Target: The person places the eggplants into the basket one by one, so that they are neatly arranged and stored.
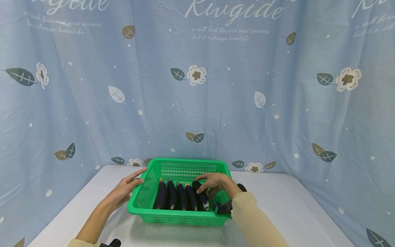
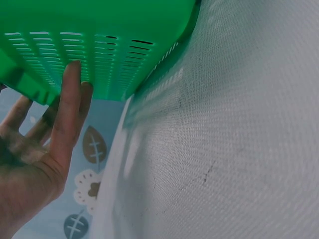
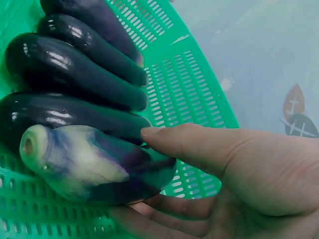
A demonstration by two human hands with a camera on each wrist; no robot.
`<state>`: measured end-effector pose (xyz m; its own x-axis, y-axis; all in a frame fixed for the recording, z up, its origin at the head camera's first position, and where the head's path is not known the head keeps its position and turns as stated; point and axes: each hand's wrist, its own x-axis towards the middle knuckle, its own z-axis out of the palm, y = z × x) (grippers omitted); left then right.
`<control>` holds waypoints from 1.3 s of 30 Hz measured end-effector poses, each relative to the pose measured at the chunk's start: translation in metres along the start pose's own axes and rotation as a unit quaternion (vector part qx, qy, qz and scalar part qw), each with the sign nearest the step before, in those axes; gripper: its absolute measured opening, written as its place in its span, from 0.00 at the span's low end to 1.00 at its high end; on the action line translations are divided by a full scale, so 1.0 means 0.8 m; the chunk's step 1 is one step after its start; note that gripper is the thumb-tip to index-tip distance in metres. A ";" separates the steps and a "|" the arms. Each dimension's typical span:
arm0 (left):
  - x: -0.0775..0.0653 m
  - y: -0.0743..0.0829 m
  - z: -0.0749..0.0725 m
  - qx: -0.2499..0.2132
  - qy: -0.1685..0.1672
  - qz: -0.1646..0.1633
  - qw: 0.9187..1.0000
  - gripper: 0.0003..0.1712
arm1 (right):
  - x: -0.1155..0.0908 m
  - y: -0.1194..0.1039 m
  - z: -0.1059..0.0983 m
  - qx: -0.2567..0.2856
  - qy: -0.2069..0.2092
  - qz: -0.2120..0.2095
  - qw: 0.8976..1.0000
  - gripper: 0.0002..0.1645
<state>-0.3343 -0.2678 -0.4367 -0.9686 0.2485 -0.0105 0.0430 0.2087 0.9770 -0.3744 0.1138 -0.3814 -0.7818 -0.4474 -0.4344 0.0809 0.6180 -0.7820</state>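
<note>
Several dark purple eggplants (image 1: 172,195) lie side by side in a green perforated plastic basket (image 1: 182,216). At the right end of the row, my right hand (image 1: 213,181) holds the last eggplant (image 3: 119,169) between thumb and fingers. Its pale stem end points toward the basket's front in the head view. The thumb lies on its upper side in the right wrist view, with the other fingers partly hidden beneath. My left hand (image 1: 123,190) is at the basket's left rim, and its fairly straight fingers (image 2: 71,99) rest against the outer side wall.
The basket stands on a white table (image 1: 277,206), close to a blue curtain (image 1: 216,113) printed with leaves and flowers. A dark wrist device (image 1: 223,208) on the right arm overlaps the basket's front right corner. Another dark device (image 1: 112,243) shows by the left sleeve.
</note>
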 end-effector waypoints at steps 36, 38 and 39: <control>0.001 0.004 -0.001 -0.010 -0.004 -0.009 1.000 0.36 | -0.015 0.006 -0.005 -0.002 -0.007 -0.019 1.000 0.38; 0.002 0.004 -0.001 -0.011 -0.001 -0.008 1.000 0.36 | -0.015 0.006 -0.005 -0.004 -0.009 -0.020 1.000 0.37; 0.002 0.004 -0.001 -0.011 0.000 -0.009 1.000 0.36 | -0.015 0.006 -0.005 -0.004 -0.010 -0.021 1.000 0.37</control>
<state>-0.3356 -0.2677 -0.4335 -0.9689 0.2458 -0.0282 0.0201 0.1918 0.9812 -0.3671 0.1250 -0.3780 -0.7724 -0.4847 -0.4105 0.0438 0.6041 -0.7957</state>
